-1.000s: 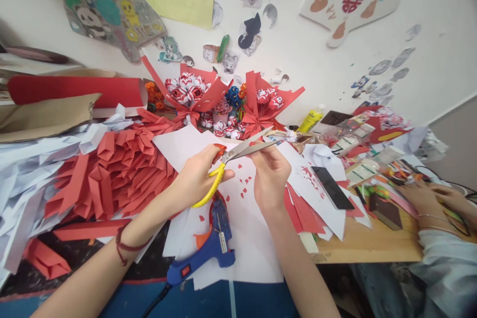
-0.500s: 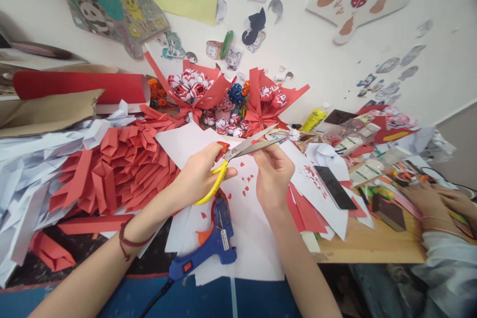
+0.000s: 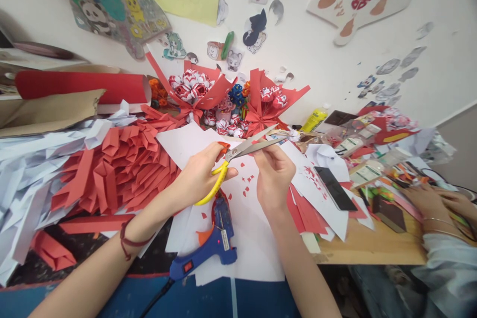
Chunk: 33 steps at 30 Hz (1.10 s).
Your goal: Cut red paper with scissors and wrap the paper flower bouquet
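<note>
While the left hand [image 3: 201, 174] grips yellow-handled scissors [image 3: 231, 154], the right hand [image 3: 275, 175] pinches a mostly hidden red bit [image 3: 255, 143], seemingly steadying it by the parted blades [image 3: 241, 149].

Blocked, cropped and unreadable on my feed

The scissors [image 3: 238, 151] partly hide the right hand [image 3: 276, 174] from me, so I can't tell what its fingertips pinch. The left hand [image 3: 201, 174] covers part of their yellow handle. My bottom edge crops the cord [image 3: 158, 298]; the glue gun's [image 3: 212, 251] label [image 3: 225, 239] is too small to read.
</note>
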### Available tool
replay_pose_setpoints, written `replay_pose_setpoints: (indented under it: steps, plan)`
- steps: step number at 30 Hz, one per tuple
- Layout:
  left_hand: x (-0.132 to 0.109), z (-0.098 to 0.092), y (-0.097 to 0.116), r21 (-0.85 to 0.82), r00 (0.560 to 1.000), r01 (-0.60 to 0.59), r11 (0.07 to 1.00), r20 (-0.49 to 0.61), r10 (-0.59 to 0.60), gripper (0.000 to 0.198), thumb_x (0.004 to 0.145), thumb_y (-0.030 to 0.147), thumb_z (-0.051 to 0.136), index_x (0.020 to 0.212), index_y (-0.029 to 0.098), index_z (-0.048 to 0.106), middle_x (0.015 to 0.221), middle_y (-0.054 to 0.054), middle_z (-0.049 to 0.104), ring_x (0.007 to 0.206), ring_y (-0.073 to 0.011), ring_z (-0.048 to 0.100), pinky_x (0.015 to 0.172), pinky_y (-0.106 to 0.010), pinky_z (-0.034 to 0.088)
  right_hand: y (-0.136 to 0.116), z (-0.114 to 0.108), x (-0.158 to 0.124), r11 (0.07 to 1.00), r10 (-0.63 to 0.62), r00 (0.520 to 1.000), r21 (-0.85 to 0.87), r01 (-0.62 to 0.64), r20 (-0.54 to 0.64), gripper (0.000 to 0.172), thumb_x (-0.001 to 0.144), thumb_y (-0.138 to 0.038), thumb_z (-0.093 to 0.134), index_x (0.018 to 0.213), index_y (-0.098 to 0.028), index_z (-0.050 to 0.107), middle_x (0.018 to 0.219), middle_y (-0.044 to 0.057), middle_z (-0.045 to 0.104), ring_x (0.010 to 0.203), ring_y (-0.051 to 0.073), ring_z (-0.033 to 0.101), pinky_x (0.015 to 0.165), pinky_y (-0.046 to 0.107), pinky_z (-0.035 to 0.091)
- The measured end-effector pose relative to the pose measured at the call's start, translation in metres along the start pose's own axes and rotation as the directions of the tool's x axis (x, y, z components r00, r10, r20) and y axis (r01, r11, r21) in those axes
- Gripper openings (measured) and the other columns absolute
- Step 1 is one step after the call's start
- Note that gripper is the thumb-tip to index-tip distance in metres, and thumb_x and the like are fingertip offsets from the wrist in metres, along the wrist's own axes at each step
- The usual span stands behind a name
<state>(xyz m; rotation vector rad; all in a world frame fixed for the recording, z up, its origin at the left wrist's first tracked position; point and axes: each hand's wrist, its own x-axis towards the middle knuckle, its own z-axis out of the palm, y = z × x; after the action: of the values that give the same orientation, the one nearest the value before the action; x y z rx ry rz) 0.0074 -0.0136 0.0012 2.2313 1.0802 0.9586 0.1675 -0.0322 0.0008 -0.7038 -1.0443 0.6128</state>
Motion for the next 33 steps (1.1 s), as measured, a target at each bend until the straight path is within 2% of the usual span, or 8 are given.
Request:
replay_pose_setpoints:
  steps: [8,15,23,33]
  plan:
    - [0.000,0.000,0.002,0.002,1.000,0.016,1.000,0.013,-0.016,0.026,0.089,0.043,0.054,0.087,0.019,0.042,0.078,0.002,0.046,0.068,-0.0136,0.041,0.065,-0.028,0.033,-0.002,0.003,0.000,1.000,-0.010,1.000,-0.023,0.010,-0.010,0.005,0.077,-0.021,0.074,0.082,-0.019,0.073,0.083,0.000,0.072,0.082,0.015,0.068,0.080,0.031,0.057]
    - [0.000,0.000,0.002,0.005,0.999,0.040,0.999,0.017,-0.040,0.023,0.089,0.041,0.053,0.092,0.020,0.045,0.081,0.001,0.049,0.069,-0.0139,0.043,0.064,-0.028,0.035,-0.001,0.006,-0.002,0.999,0.049,0.998,-0.009,-0.050,-0.044,0.006,0.078,-0.024,0.074,0.081,-0.020,0.072,0.082,0.001,0.072,0.080,0.016,0.068,0.078,0.032,0.057]
    - [-0.001,0.001,0.007,-0.030,1.000,0.016,0.999,0.012,-0.016,0.022,0.089,0.039,0.053,0.091,0.019,0.044,0.080,0.000,0.050,0.071,-0.0153,0.047,0.065,-0.028,0.036,0.000,0.011,-0.005,0.992,0.114,0.991,0.069,-0.109,-0.070,0.007,0.077,-0.023,0.074,0.082,-0.019,0.071,0.080,0.001,0.071,0.077,0.015,0.066,0.077,0.032,0.056]
    - [-0.001,0.003,0.008,-0.057,0.999,0.037,0.998,0.007,-0.037,0.024,0.088,0.043,0.051,0.086,0.020,0.042,0.077,0.001,0.048,0.068,-0.0152,0.045,0.064,-0.028,0.035,0.001,0.019,-0.008,0.980,0.140,0.986,0.157,-0.126,-0.085,0.008,0.078,-0.026,0.073,0.084,-0.020,0.073,0.087,0.002,0.073,0.086,0.017,0.067,0.087,0.037,0.055]
